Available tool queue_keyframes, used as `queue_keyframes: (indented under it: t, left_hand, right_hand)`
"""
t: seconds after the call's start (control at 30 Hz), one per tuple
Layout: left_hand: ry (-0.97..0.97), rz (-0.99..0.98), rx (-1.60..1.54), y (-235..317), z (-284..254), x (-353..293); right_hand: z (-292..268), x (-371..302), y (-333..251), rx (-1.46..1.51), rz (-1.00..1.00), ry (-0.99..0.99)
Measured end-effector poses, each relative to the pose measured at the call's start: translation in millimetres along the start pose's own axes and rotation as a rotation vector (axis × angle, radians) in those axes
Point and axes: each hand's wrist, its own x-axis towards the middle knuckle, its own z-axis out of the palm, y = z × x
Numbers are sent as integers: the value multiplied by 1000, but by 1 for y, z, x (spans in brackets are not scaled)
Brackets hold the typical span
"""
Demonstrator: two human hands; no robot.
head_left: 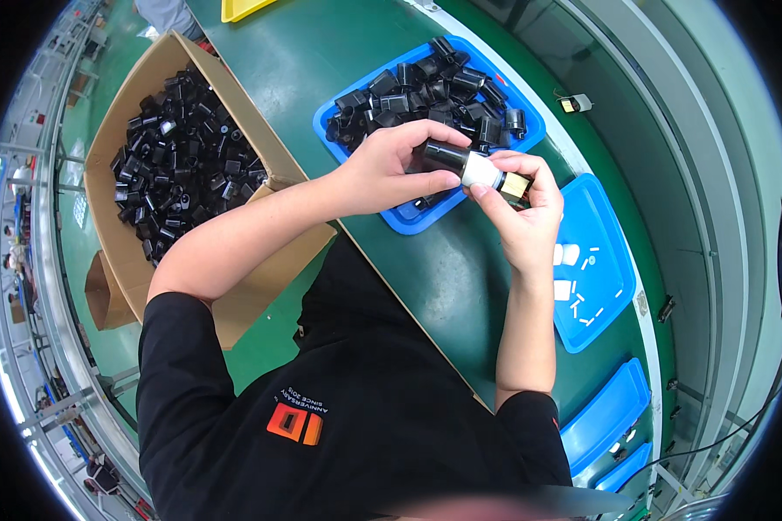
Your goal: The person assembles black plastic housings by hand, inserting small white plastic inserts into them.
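Note:
Over the near edge of a blue tray [401,222] heaped with black plastic parts [443,91], both my hands come together. My left hand [382,169] is closed around a glossy black cylindrical housing [446,154], thumb below and fingers above. A white collar-shaped piece [480,171] sits end to end with the housing. Closed on the other side, my right hand [526,213] grips a brass-coloured fitting [514,185] that lines up with the white piece. Whether these parts are joined or only touching, I cannot tell.
To the left stands an open cardboard box [104,178] full of similar black parts. A second blue tray [613,260] at right carries small white pieces. More blue trays [604,417] lie at lower right. A yellow tray [243,7] shows at the top. The green bench [443,286] runs beneath.

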Motion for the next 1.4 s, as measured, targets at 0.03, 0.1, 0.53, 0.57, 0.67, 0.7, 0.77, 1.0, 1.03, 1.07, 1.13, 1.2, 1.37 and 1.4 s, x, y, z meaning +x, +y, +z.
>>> queue_keyframes:
  t: [0.03, 0.1, 0.53, 0.57, 0.67, 0.7, 0.77, 1.0, 1.03, 1.07, 1.13, 1.2, 1.37, 1.4]
  left_hand:
    - [0, 1, 0, 0, 0, 0]
    - [12, 15, -62, -2, 2, 1]
    - [61, 181, 164, -12, 0, 2]
    - [45, 165, 140, -14, 0, 2]
    - [15, 129, 139, -12, 3, 1]
    - [3, 108, 161, -10, 4, 0]
    - [21, 219, 263, -5, 6, 1]
    - [35, 302, 55, 11, 19, -5]
    - [30, 316, 212, 12, 19, -5]
    - [27, 381, 251, 12, 19, -5]
    - [25, 383, 304, 17, 19, -9]
    - [20, 389, 374, 21, 22, -11]
    - [16, 393, 405, 26, 26, -15]
    - [35, 443, 439, 25, 26, -15]
  right_hand:
    - [-1, 0, 1, -13, -20, -12]
    - [-1, 0, 0, -34, -50, -1]
    - [1, 2, -6, -83, -72, 1]
    - [-1, 2, -5, -82, -72, 0]
    - [-1, 3, 2, -71, -66, -50]
    - [2, 3, 5, -78, -102, -55]
    - [3, 2, 10, -91, -136, -56]
    - [-6, 4, 40, 902, 219, -218]
    - [5, -1, 34, 926, 256, -130]
    - [8, -3, 40, 956, 291, -166]
    - [15, -6, 49, 1009, 350, -231]
    - [24, -9, 49, 1117, 353, -234]
    - [25, -23, 68, 1274, 417, -255]
    - [26, -26, 67, 1245, 453, -193]
